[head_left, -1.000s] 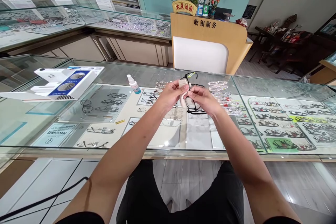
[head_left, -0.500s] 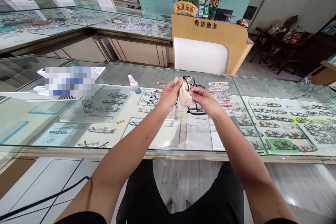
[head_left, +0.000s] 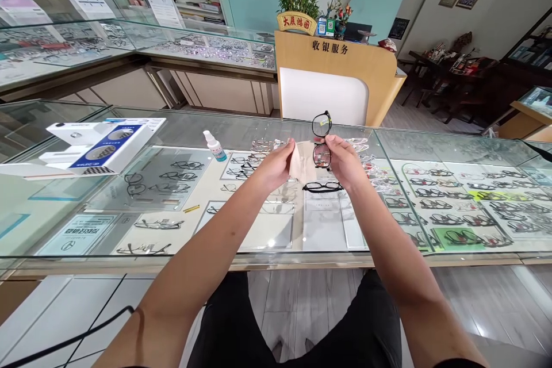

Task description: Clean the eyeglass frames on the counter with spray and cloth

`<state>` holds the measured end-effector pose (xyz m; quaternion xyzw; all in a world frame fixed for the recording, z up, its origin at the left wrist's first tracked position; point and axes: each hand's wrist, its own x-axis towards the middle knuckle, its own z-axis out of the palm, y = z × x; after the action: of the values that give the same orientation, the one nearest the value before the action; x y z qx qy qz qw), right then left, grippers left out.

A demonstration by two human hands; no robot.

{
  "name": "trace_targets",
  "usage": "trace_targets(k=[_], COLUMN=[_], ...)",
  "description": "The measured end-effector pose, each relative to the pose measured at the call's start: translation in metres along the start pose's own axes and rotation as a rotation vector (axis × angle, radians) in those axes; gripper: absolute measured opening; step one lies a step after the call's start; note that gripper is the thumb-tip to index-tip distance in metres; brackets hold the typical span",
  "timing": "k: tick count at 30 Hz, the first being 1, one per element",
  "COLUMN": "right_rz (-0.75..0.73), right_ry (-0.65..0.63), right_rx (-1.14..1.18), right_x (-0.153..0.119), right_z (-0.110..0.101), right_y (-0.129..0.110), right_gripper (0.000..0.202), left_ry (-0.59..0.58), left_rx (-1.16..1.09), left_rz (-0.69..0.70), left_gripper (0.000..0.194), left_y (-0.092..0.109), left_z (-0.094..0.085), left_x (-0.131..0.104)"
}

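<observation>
Above the glass counter, my left hand [head_left: 278,167] is closed on a beige cleaning cloth [head_left: 304,164], which hangs between my hands. My right hand [head_left: 344,162] pinches a pair of black-framed eyeglasses [head_left: 321,126] near the bridge. The eyeglasses stand on end, one lens above the fingers and the other below, just right of the cloth. Another black eyeglass frame [head_left: 322,187] lies beneath my right hand. A small white spray bottle [head_left: 214,146] with blue liquid stands on the counter, to the left of my hands.
The glass showcase [head_left: 276,260] holds several rows of eyeglasses. An open white and blue box [head_left: 107,146] sits at the left, and a yellow stick-like item [head_left: 191,209] lies nearer. A wooden cash desk [head_left: 297,57] stands beyond.
The cloth has come off the eyeglasses. My right hand has turned them on end and raised them, while my left hand keeps the cloth. The view has tilted slightly.
</observation>
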<state>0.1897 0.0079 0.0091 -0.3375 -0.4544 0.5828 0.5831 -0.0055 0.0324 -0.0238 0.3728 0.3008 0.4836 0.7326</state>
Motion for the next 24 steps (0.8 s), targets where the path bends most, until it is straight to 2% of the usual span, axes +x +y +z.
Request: trace_targets(k=[6,13,20,24], right_rz=[-0.006,-0.072,-0.102,-0.090], right_ry=[0.028,0.105,0.181,0.176], right_rx=[-0.082,-0.108,-0.095,-0.069], right_x=[0.001,0.004,0.008,0.006], right_z=[0.003,0.003,0.000,0.002], right_y=[0.011,0.023,0.023,0.024], right_gripper=[0.057,0.057,0.056,0.057], left_ry=[-0.117,-0.078,-0.146,-0.072], left_rx=[0.042,0.013,-0.061,-0.051], left_rz=[0.006,0.042,0.016,0.080], left_gripper=[0.047,0.043,0.052,0.041], left_y=[-0.007,-0.007,-0.003,-0.008], left_z=[0.011,0.019,0.026,0.026], left_x=[-0.008,-0.012,-0.012,-0.012])
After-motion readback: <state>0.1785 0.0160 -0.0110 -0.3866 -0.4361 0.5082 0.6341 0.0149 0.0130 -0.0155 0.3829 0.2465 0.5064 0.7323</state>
